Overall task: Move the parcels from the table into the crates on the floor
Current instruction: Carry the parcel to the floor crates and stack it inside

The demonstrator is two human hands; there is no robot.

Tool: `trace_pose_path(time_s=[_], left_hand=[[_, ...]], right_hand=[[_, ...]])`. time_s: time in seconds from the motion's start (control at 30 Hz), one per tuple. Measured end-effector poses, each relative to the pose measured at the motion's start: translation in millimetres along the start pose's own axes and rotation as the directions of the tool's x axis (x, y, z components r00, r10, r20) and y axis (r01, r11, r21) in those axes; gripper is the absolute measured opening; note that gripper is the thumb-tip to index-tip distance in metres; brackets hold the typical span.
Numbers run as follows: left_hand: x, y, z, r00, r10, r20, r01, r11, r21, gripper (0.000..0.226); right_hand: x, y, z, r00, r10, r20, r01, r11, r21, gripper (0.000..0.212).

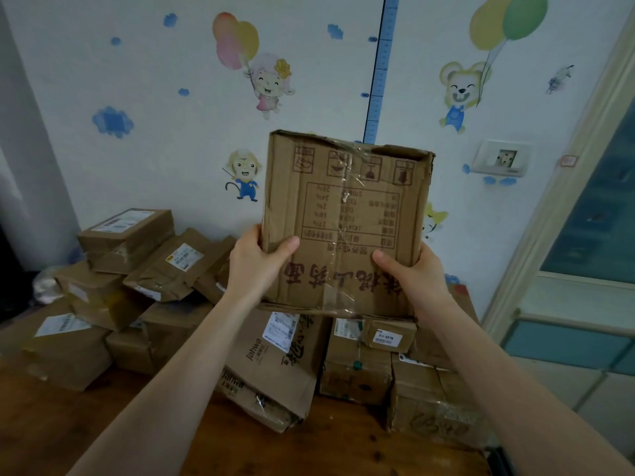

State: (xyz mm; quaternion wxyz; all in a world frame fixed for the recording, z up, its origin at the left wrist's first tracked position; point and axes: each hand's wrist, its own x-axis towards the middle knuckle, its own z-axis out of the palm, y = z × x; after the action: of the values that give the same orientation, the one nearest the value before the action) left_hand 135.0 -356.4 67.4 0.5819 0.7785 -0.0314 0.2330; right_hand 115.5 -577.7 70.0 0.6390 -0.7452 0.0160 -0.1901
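Note:
A large brown cardboard parcel (347,214) with red upside-down print and clear tape is held up in the air above the table. My left hand (256,266) grips its lower left edge, thumb on the front face. My right hand (414,274) grips its lower right edge the same way. Below and behind it, several taped cardboard parcels (144,259) with white labels lie piled on the wooden table (86,424). No crates are in view.
A Jahwa-printed carton (271,369) leans at the pile's front. More boxes (426,400) stand at the table's right end. Behind is a wall with cartoon stickers and a socket (503,159). A door frame and glass panels (584,235) are on the right.

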Motion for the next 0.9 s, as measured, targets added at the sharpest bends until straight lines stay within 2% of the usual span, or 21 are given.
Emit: trace_pose_path(time_s=[0.13,0.37,0.5,0.57,0.67,0.8,0.9], left_hand=[[2.0,4.6,-3.5,0.991,-0.128,0.022,0.13,0.985,-0.115,0.053],[1.3,7.4,-3.9,0.992,-0.127,-0.02,0.123,0.983,-0.137,0.046],[-0.7,6.5,-2.4,0.992,-0.123,-0.028,0.118,0.983,-0.137,0.048],[-1.0,7.4,-2.3,0.995,-0.101,-0.004,0.1,0.986,-0.131,0.051],[-0.3,6.4,-1.4,0.996,-0.076,0.049,0.081,0.99,-0.112,0.043],[-3.9,5.5,1.8,0.999,-0.042,0.013,0.043,0.998,-0.051,0.052],[-6.9,6.8,3.0,1.0,-0.006,-0.017,0.005,1.0,-0.028,0.048]], right_hand=[[-1.8,-3.3,-1.6,1.0,0.007,0.026,-0.008,1.0,0.029,0.039],[-3.6,-6.1,-3.0,0.993,0.118,0.027,-0.121,0.983,0.139,0.045],[-2.9,-9.5,-4.6,0.98,0.188,0.064,-0.196,0.965,0.175,0.059],[-3.9,-9.7,-4.0,0.981,0.171,0.094,-0.183,0.972,0.145,0.058],[-5.7,-8.7,-2.8,0.987,0.125,0.098,-0.136,0.984,0.114,0.046],[-6.5,-4.0,0.1,0.996,0.07,0.054,-0.074,0.994,0.084,0.038],[-7.6,-2.2,1.6,0.999,0.034,0.034,-0.037,0.997,0.075,0.035]])
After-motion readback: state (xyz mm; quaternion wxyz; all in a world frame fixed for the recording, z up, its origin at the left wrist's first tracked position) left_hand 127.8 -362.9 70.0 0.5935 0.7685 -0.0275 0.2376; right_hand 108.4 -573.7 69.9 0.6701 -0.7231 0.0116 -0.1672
